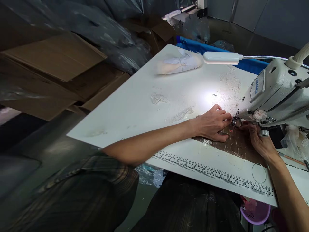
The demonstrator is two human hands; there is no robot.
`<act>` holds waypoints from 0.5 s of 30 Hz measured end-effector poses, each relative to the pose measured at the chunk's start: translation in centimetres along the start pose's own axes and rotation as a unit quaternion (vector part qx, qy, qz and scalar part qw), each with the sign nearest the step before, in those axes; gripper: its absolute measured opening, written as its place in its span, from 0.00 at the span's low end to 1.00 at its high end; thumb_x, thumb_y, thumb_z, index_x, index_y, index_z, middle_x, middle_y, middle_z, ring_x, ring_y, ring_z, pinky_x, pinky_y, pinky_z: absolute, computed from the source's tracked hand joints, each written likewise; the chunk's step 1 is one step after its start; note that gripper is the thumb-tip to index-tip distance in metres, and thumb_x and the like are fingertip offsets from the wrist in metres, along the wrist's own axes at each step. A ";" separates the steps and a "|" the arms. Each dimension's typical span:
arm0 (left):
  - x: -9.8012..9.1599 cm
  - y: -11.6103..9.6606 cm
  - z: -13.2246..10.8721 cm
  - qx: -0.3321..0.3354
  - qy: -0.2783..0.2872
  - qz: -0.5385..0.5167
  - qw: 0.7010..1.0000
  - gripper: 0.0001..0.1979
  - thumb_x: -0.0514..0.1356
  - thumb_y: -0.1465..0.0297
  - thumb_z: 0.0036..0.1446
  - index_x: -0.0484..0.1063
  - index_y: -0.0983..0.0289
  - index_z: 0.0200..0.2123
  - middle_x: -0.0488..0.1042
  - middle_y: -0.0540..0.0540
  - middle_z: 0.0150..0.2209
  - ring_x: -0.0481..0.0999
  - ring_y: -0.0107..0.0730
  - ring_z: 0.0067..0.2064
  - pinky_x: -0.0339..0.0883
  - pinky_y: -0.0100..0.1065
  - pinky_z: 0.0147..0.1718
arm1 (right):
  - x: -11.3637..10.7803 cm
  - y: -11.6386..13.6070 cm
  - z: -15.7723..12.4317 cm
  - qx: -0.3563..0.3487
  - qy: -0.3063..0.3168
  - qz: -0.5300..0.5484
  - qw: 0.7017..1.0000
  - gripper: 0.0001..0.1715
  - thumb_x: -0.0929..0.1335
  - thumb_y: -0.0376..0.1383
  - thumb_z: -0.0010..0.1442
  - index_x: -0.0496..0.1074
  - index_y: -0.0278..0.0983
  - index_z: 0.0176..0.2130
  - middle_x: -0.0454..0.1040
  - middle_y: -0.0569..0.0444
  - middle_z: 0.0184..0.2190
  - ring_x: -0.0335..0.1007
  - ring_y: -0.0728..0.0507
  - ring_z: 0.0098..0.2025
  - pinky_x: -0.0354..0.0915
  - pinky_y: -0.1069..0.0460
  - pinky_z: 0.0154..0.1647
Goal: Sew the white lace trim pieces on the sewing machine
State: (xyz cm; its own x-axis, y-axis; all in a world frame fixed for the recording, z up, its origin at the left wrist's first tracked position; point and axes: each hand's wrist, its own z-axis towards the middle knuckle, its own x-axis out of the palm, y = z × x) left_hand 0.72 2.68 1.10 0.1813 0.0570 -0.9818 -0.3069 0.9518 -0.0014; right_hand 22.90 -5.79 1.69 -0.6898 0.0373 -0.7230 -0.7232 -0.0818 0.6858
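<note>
My left hand (214, 124) rests palm down by the presser foot (236, 121) of a white sewing machine (267, 90). Its fingers are bent and its thumb stands apart from them; pale lace (228, 101) lies just beyond the fingertips. On the other side of the foot, my right hand (262, 141) reaches in under the machine head with its fingers drawn together. The tips are partly hidden, and what they hold, if anything, cannot be made out. Beneath both hands is a brown, shiny plate (238, 146) with scuffs and a small red mark.
A tied pale bundle (181, 63) and lace scraps (159, 98) lie on the white table (135, 106). A lit lamp (222, 58) hangs above. A printed ruler (212, 172) and a thin ring (258, 173) are near the front edge. Cardboard boxes (55, 58) stand left.
</note>
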 end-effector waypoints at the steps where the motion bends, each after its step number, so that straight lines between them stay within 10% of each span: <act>1: 0.0 0.0 0.0 0.000 -0.001 -0.002 1.000 0.25 0.53 0.54 0.61 0.73 0.68 0.50 0.73 0.63 0.51 0.72 0.43 0.43 0.55 0.46 0.49 | 0.2 0.0 -0.2 -0.004 -0.009 0.007 1.000 0.43 0.53 0.66 0.63 0.77 0.38 0.39 0.78 0.42 0.45 0.74 0.35 0.50 0.70 0.40 0.51; 15: 1.6 0.6 -0.4 -0.027 -0.101 -0.060 0.993 0.30 0.56 0.57 0.61 0.63 0.72 0.59 0.65 0.72 0.61 0.68 0.50 0.57 0.53 0.54 0.59 | 1.3 -2.6 -1.9 -0.021 -0.068 -0.044 0.997 0.23 0.62 0.50 0.65 0.75 0.37 0.45 0.78 0.45 0.41 0.75 0.39 0.44 0.71 0.44 0.45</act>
State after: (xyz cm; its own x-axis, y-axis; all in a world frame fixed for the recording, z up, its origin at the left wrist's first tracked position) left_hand 0.47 3.22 -0.55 0.4007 0.0085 -0.9162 -0.3197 0.9384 -0.1312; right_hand 23.98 -7.45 -1.16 -0.6240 0.1801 -0.7604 -0.7810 -0.1133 0.6141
